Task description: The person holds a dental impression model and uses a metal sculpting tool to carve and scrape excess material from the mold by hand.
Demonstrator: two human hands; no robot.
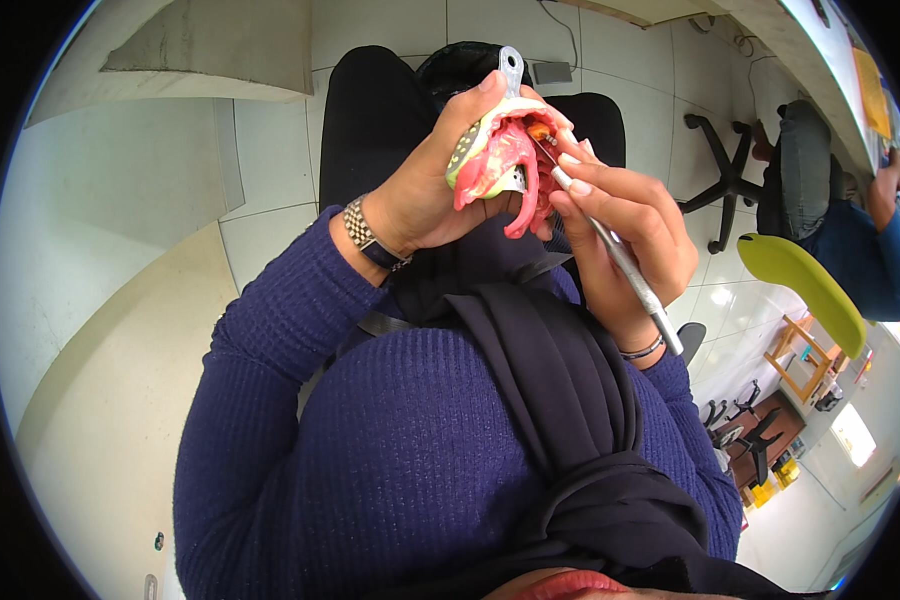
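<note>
My left hand is wrapped round a metal dental impression tray, its grey handle pointing away from me. Yellow-green material with a row of holes lines the tray's side. Glossy pink-red wax-like material fills and overhangs it, and one strip curls down at the near side. A small orange spot shows inside the far right part. My right hand grips a slim silver-handled knife like a pen. Its thin tip reaches into the pink material near the orange spot; whether it touches is too small to tell.
My lap lies under the hands. A pale cabinet stands along the left. To the right are a black chair base, a lime-green chair back and a seated person in blue. A wooden stool stands farther off.
</note>
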